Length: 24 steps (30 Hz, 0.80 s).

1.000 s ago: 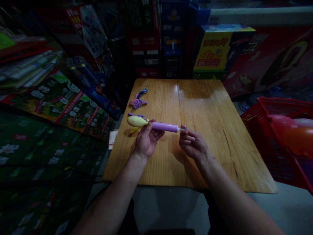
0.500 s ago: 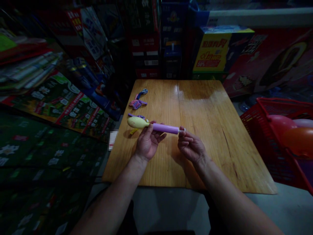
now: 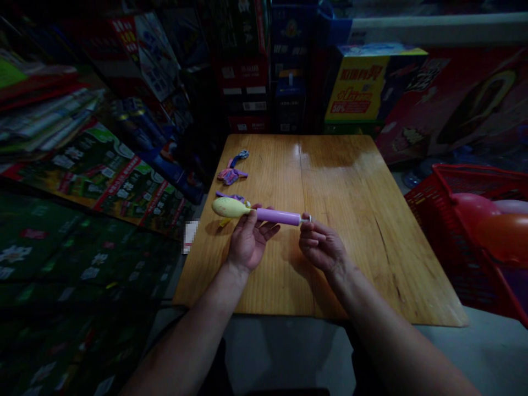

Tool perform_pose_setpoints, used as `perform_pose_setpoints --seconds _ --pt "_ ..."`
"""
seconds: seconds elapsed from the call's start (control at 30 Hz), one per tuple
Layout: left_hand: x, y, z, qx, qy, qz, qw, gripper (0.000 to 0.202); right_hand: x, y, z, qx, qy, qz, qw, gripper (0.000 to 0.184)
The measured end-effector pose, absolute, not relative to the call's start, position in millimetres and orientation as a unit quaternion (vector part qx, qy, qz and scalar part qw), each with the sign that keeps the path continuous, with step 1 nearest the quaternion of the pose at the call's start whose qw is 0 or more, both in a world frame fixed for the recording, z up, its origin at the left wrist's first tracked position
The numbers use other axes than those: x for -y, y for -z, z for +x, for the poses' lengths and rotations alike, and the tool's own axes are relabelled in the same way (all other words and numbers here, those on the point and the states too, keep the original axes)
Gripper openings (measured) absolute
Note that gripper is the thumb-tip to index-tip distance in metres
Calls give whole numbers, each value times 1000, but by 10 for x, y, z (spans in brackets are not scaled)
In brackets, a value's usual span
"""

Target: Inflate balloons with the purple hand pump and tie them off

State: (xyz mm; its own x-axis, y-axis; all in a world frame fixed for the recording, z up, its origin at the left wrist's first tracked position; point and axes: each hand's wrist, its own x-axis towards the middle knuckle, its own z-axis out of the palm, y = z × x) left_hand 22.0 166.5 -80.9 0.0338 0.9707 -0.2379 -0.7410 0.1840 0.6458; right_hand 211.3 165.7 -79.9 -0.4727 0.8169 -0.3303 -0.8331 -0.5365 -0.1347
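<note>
Nearest, right hand point(image 3: 322, 247): fingers closed on the pump's handle end.
Left hand point(image 3: 248, 240): wrapped round purple pump point(image 3: 278, 216), held above wooden table point(image 3: 350, 220).
Yellow balloon point(image 3: 229, 207): on pump's nozzle, partly inflated.
Farther: flat balloons point(image 3: 232, 175).

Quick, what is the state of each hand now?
Left hand: closed on the purple pump, at the yellow balloon end.
Right hand: fingers closed on the pump handle.
</note>
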Motion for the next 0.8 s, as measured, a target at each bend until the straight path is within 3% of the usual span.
perform_pose_setpoints --seconds 0.33,0.8 --pt "-1820 683 -22 -325 -656 187 656 26 -1710 701 2366 -30 -839 -155 520 20" --pt "-1803 773 96 -316 -611 169 706 28 -1706 705 2344 -31 -858 -175 482 15"
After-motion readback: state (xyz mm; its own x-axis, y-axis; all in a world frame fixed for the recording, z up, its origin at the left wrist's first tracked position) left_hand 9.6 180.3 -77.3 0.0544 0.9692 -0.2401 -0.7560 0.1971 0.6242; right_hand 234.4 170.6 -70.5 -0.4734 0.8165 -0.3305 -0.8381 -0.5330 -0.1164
